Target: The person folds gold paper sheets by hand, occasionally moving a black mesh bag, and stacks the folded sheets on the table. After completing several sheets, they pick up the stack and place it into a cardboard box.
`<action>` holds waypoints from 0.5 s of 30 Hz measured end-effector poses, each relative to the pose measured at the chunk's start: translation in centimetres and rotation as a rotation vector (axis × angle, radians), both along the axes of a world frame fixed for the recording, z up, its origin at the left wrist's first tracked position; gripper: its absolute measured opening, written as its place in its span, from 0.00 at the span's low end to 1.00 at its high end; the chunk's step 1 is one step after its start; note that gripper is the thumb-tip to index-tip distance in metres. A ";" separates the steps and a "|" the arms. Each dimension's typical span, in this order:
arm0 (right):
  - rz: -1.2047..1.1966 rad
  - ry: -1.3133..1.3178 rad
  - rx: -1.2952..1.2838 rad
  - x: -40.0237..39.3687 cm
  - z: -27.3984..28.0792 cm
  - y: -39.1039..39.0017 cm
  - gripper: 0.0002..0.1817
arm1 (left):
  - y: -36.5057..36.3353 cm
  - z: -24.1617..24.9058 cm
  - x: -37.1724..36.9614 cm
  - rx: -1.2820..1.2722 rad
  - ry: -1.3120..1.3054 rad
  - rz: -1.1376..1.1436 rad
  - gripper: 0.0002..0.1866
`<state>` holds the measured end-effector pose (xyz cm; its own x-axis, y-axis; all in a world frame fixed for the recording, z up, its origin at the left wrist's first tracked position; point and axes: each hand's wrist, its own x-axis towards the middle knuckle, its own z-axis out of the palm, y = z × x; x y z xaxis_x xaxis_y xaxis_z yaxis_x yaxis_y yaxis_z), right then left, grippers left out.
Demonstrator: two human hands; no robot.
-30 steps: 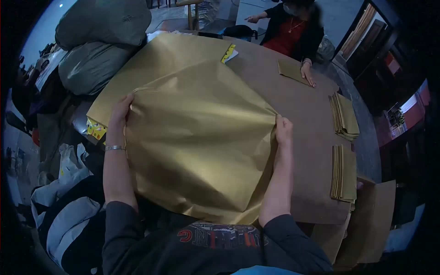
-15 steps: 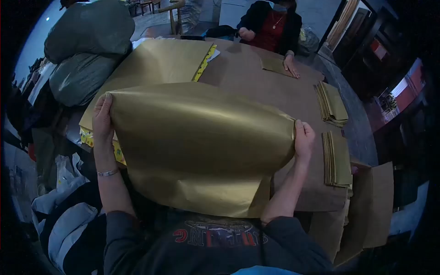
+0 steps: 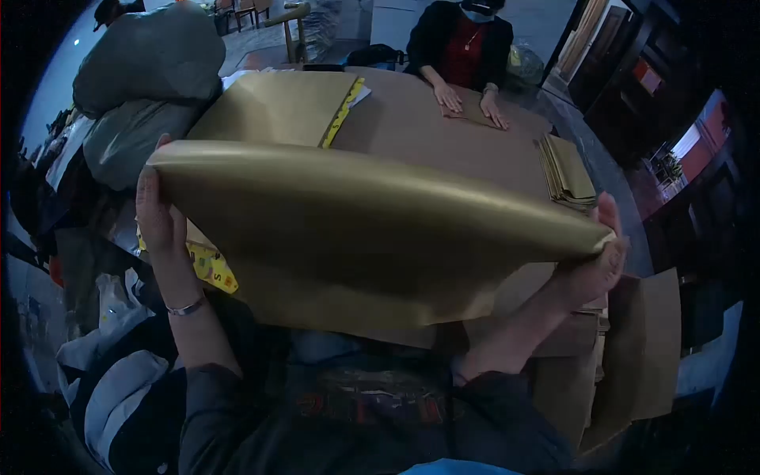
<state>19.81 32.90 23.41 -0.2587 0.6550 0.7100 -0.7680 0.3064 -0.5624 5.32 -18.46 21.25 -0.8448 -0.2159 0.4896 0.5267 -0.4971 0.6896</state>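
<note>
A large gold paper sheet [image 3: 380, 222] is stretched between my hands above the near side of the table, its top edge curved over and its lower part hanging. My left hand [image 3: 158, 210] grips the upper left corner, thumb and fingers on either side of it. At the far right end, my right hand [image 3: 603, 257] holds the other corner, which is creased between the fingers. Behind the sheet lies a stack of flat gold paper [image 3: 277, 103] with a yellow printed edge.
Across the brown-covered table [image 3: 412, 119], a co-worker [image 3: 463, 47] presses both hands on a folded gold piece [image 3: 479, 111]. Folded stacks [image 3: 568, 170] lie along the right edge, beside an open cardboard box [image 3: 653, 348]. Large grey bags [image 3: 150, 67] are piled at left.
The sheet has been lifted and pulled wider; my right hand has moved right, my left slightly left. The co-worker's raised hand has come down onto the folded piece.
</note>
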 end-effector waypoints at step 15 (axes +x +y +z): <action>-0.960 -0.735 -0.031 2.7 9.6 6.0 0.29 | 6.9 1.3 -4.5 -0.278 -0.138 -0.185 0.21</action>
